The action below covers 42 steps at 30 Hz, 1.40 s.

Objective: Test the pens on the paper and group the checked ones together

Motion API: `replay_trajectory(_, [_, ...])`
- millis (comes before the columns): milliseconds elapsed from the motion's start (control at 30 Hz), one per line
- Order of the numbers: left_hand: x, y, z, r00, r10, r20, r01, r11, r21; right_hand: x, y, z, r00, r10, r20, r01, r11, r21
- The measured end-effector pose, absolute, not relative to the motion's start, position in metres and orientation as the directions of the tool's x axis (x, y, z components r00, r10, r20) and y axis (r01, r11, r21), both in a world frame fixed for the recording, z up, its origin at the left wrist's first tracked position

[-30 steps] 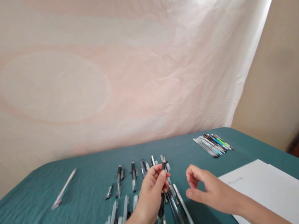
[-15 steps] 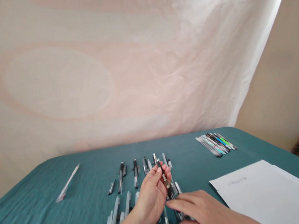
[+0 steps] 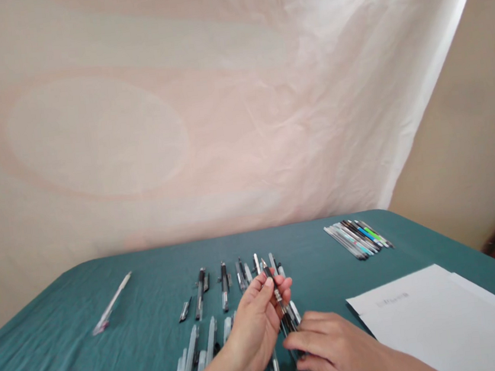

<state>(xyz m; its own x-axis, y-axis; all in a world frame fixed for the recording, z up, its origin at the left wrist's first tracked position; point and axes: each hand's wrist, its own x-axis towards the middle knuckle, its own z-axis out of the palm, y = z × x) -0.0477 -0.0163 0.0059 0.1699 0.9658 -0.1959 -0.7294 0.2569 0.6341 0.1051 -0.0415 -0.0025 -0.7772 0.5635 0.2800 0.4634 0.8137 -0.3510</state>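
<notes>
My left hand is closed around a dark pen, its pointed metal tip up and tilted away. The lower part of the pen runs down toward my right hand. My right hand hovers beside that lower end, thumb and forefinger bent and a little apart; nothing held shows between them. Under and around both hands lie several pens, partly hidden by them. To the left of my left wrist are clear pen barrels with caps. Farther back lie black pens beside their loose caps.
White paper sheets lie at the right on the green tablecloth. A row of coloured and grey pens or refills sits at the back right. One white pen lies alone at the left. A pale curtain hangs behind.
The pen in my left hand has shifted slightly right, its tip now lower. My right hand's thumb and forefinger have come closer together, and the hand has moved slightly right.
</notes>
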Motion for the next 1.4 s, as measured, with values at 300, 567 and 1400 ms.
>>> replay_trajectory(300, [-0.048,-0.018,0.004,0.183,0.967,-0.180,-0.732,0.256,0.632,0.105,-0.041,-0.004,-0.776,0.549,0.312,0.450,0.827,-0.337])
replay_trajectory(567, [-0.048,-0.019,0.001,0.229,0.960,-0.160,-0.696,0.277,0.663,0.107,-0.043,0.001,-0.779,0.560,0.282,0.494,0.825,-0.274])
replay_trajectory(1400, [-0.029,-0.044,-0.023,0.825,0.529,0.197,0.482,-0.842,0.244,0.328,-0.002,-0.056,0.343,0.938,0.047,0.130,0.002,-0.991])
